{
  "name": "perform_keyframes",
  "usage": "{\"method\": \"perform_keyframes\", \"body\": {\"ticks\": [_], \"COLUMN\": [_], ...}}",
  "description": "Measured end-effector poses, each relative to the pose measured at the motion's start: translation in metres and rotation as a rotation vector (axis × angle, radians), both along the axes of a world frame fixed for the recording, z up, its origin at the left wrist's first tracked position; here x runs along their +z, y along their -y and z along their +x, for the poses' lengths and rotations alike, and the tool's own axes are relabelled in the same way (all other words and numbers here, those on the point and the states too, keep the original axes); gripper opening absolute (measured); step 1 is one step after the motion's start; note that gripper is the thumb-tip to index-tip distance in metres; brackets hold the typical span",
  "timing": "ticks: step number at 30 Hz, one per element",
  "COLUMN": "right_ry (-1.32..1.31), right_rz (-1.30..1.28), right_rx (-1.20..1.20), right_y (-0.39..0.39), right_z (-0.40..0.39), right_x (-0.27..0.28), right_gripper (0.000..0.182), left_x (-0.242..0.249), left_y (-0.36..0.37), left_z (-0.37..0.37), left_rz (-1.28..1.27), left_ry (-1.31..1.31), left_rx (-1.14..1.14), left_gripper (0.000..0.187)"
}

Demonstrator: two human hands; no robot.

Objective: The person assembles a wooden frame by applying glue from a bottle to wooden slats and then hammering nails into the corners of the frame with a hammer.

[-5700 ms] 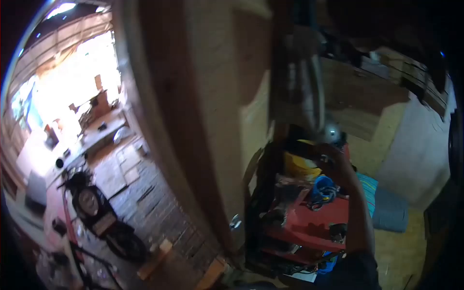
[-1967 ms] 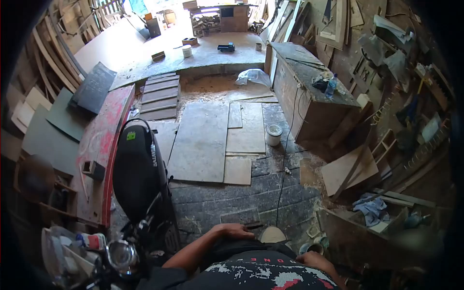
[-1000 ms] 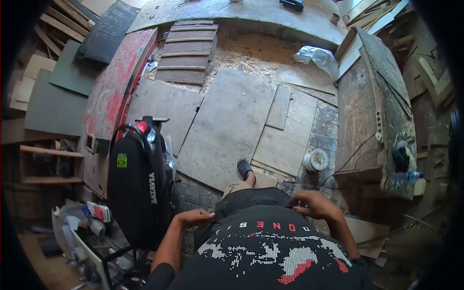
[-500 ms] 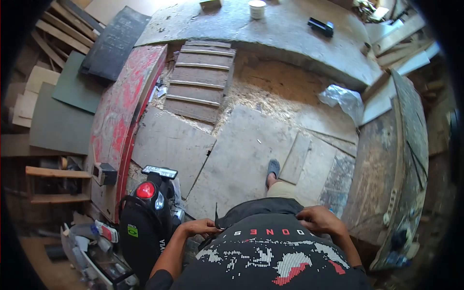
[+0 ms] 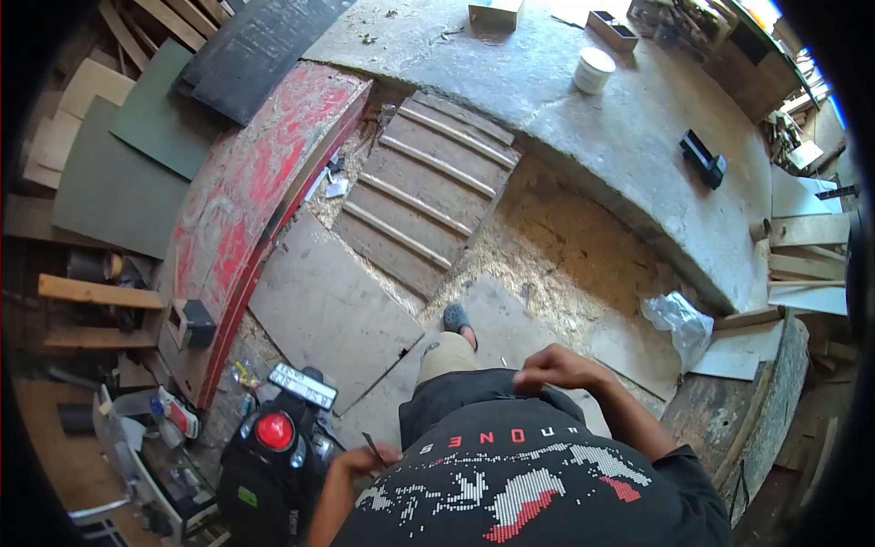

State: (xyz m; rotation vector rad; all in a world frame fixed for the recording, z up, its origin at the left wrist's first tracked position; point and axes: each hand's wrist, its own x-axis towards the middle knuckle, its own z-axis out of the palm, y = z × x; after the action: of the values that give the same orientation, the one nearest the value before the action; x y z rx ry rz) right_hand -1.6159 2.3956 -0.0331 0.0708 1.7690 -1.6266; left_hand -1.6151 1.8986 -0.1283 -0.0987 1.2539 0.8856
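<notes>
My left hand (image 5: 372,459) is low at my left side, against the black printed shirt (image 5: 510,474). Its fingers are closed and partly hidden by the cloth; a thin dark strip (image 5: 374,447) sticks up beside them, and I cannot tell what it is. My right hand (image 5: 561,368) is raised in front of my waist, over the shirt's lower edge, with its fingers curled in and nothing showing in them. Below, one foot in a dark clog (image 5: 457,319) is on the floor boards.
A parked motorbike (image 5: 273,456) stands close on my left, beside a red-painted panel (image 5: 264,155). Ahead, a slatted wooden ramp (image 5: 428,187) leans toward a raised concrete ledge (image 5: 547,109) bearing a white bucket (image 5: 594,71). A plastic bag (image 5: 679,326) lies to the right.
The view has turned right and moved forward, nearer the ramp. My right hand has come up and inward from my side. The clogged foot now shows further left, ahead of me.
</notes>
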Motion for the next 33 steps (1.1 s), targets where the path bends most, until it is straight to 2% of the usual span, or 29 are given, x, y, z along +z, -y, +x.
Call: {"method": "perform_keyframes", "body": {"ticks": [1, 2, 4, 6, 8, 10, 11, 13, 16, 19, 23, 26, 28, 30, 31, 33], "right_ry": [0.058, 0.117, -0.092, -0.002, 0.103, 0.223, 0.229, 0.209, 0.161, 0.184, 0.358, 0.304, 0.302, 0.553, 0.615, 0.738], "right_rz": [0.108, 0.215, 0.706, 0.765, 0.835, 0.916, 0.912, 0.861, 0.816, 0.812, 0.869, 0.820, 0.598, 0.245, 0.200, 0.099], "right_rx": [-0.186, -0.372, -0.348, -0.478, -0.564, -0.588, -0.605, -0.645, -0.608, -0.421, -0.399, -0.506, -0.530, -0.684, -0.699, -0.724], "right_y": [-0.015, -0.029, -0.061, -0.089, -0.110, -0.130, -0.137, -0.158, -0.209, -0.252, -0.293, -0.320, -0.339, -0.356, -0.366, -0.387], "right_z": [-0.022, -0.040, -0.068, -0.098, -0.137, -0.183, -0.208, -0.256, -0.350, -0.407, -0.435, -0.432, -0.438, -0.451, -0.467, -0.499], "right_x": [-0.021, -0.043, -0.063, -0.070, -0.074, -0.073, -0.071, -0.098, -0.107, -0.092, -0.084, -0.103, -0.093, -0.068, -0.041, 0.010], "right_gripper": [0.033, 0.033, 0.033, 0.036, 0.038, 0.040, 0.042, 0.042, 0.040, 0.038, 0.039, 0.040, 0.042, 0.041, 0.041, 0.041], "left_x": [0.020, 0.041, -0.017, -0.041, -0.087, -0.202, -0.200, -0.189, -0.159, -0.109, -0.005, 0.018, 0.036, 0.070, 0.105, 0.139], "left_y": [-0.034, -0.068, -0.088, -0.143, -0.194, -0.207, -0.219, -0.249, -0.298, -0.366, -0.452, -0.478, -0.490, -0.519, -0.538, -0.565], "left_z": [-0.068, -0.117, -0.192, -0.250, -0.277, -0.275, -0.297, -0.349, -0.442, -0.560, -0.656, -0.711, -0.748, -0.793, -0.813, -0.848], "left_rz": [0.008, -0.054, 0.037, -0.259, -0.486, -0.424, -0.395, -0.342, -0.435, -0.581, -0.569, -0.580, -0.486, -0.389, -0.358, -0.316], "left_ry": [0.012, 0.064, 0.056, 0.060, -0.057, -0.369, -0.421, -0.533, -0.877, -0.931, -0.948, -1.016, -1.057, -1.070, -1.050, -1.004], "left_rx": [0.001, 0.162, 0.346, 0.353, 0.020, -0.312, -0.327, -0.344, -0.133, -0.141, -0.194, -0.168, -0.152, -0.077, -0.028, -0.044], "left_gripper": [0.035, 0.034, 0.038, 0.050, 0.058, 0.052, 0.048, 0.040, 0.029, 0.024, 0.022, 0.021, 0.024, 0.029, 0.031, 0.032]}}
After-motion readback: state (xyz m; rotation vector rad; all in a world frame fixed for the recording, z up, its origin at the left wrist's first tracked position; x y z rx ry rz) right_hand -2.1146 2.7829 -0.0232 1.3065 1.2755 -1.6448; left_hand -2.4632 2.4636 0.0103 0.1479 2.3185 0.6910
